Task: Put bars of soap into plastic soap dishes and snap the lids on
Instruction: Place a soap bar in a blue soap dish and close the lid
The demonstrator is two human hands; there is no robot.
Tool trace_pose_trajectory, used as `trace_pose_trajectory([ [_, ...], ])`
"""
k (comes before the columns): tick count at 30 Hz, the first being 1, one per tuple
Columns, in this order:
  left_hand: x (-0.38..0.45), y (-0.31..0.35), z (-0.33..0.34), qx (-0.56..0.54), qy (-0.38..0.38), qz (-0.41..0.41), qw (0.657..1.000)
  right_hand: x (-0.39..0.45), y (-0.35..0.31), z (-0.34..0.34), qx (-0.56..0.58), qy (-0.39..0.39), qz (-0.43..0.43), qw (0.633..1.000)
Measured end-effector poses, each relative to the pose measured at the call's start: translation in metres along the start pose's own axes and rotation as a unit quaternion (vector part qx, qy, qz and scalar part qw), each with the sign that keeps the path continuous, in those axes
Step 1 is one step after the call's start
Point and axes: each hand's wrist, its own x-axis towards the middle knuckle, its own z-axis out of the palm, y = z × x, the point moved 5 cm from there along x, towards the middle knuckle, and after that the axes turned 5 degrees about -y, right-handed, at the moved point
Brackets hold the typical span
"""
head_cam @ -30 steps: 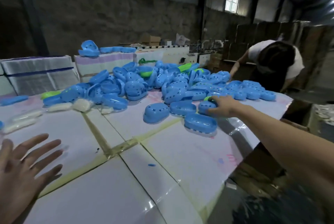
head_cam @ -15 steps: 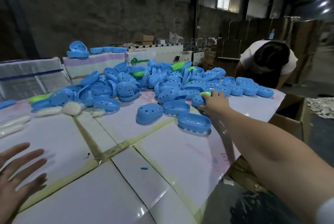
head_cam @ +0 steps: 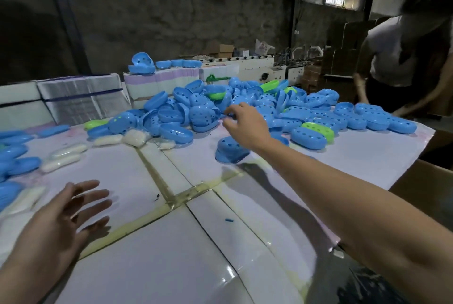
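Reaching over the soap dishes (head_cam: 201, 117), your right hand (head_cam: 245, 127) hides part of one, fingers loosely curled, empty; left hand (head_cam: 66, 215) spread.

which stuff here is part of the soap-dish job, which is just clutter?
Job: pile of blue soap dish halves; green halves; wrapped soap bars; right hand reaching; left hand.
Clutter: bundled white packs; cardboard boxes; machine.

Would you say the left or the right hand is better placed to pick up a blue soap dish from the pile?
Right, probably. The right hand already reaches over the pile of blue soap dishes, fingers apart. The left hand hovers open over the bare table, nearer the wrapped soap bars.
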Motion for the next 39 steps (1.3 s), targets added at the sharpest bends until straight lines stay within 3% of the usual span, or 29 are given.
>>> trace_pose_trajectory([
  [6, -0.018, 0.023, 0.01, 0.045, 0.057, 0.036, 0.997, -0.029, -0.141, 0.068, 0.193, -0.087, -0.099, 0.972],
  [12, -0.023, 0.025, 0.004, 0.042, 0.123, 0.044, 0.991, -0.058, -0.223, 0.137, 0.371, -0.165, -0.045, 0.913],
  [20, -0.02, 0.048, -0.027, 0.166, 0.204, 0.081, 0.962, -0.076, -0.229, 0.177, 0.329, -0.192, -0.122, 0.917],
  [27, 0.01, 0.079, -0.087, 0.335, 0.325, 0.114, 0.877, -0.086, -0.241, 0.177, 0.265, -0.206, -0.201, 0.92],
  [30, 0.04, 0.093, -0.118, 0.494, 0.324, 0.025, 0.807, -0.087, -0.241, 0.178, 0.253, -0.219, -0.206, 0.919],
  [34, 0.065, 0.097, -0.153, 0.651, 0.31, -0.116, 0.684, -0.088, -0.242, 0.179, 0.245, -0.224, -0.217, 0.918],
  [36, 0.072, 0.093, -0.163, 0.67, 0.297, -0.164, 0.661, -0.087, -0.242, 0.179, 0.24, -0.228, -0.221, 0.917],
  [39, 0.075, 0.087, -0.167, 0.655, 0.298, -0.197, 0.666, -0.087, -0.242, 0.181, 0.235, -0.228, -0.227, 0.917],
])
